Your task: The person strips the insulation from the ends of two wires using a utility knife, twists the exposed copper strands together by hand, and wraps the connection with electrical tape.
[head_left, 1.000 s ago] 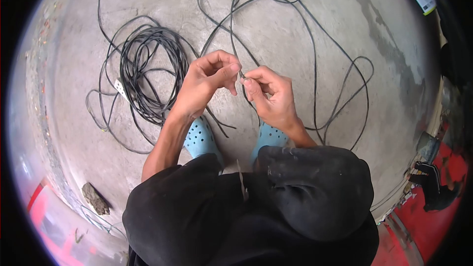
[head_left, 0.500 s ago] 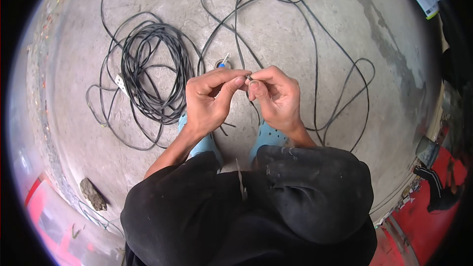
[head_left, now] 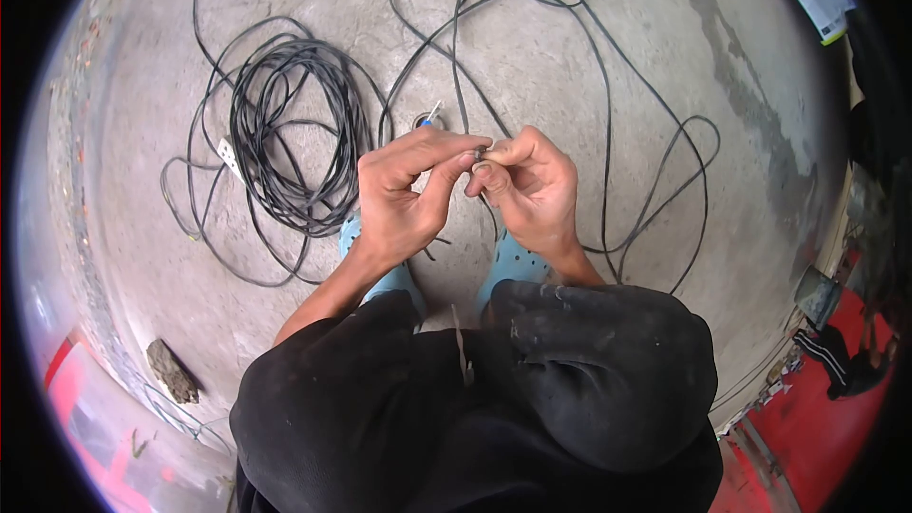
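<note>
My left hand (head_left: 404,185) and my right hand (head_left: 537,190) meet at the fingertips above the floor, between my feet. Both are closed in a pinch on a thin black cable (head_left: 479,154), of which only a short dark bit shows between the fingers. One cable length (head_left: 460,100) comes down from above to my hands, and another emerges below them. Just beyond my left hand, a small blue-handled tool (head_left: 432,117) leans in a dark round object, partly hidden. The cable's exact end is hidden by my fingers.
A large coil of black cable (head_left: 353,133) lies on the concrete floor at left, beside a white power strip (head_left: 229,158). Loose loops (head_left: 608,133) spread to the right. A stone (head_left: 172,370) lies lower left. A person's dark-clothed leg (head_left: 832,357) shows at far right.
My fingertips have shifted slightly on the cable, and my right thumb and fingers have moved a little to the left. The whole view has shifted slightly.
</note>
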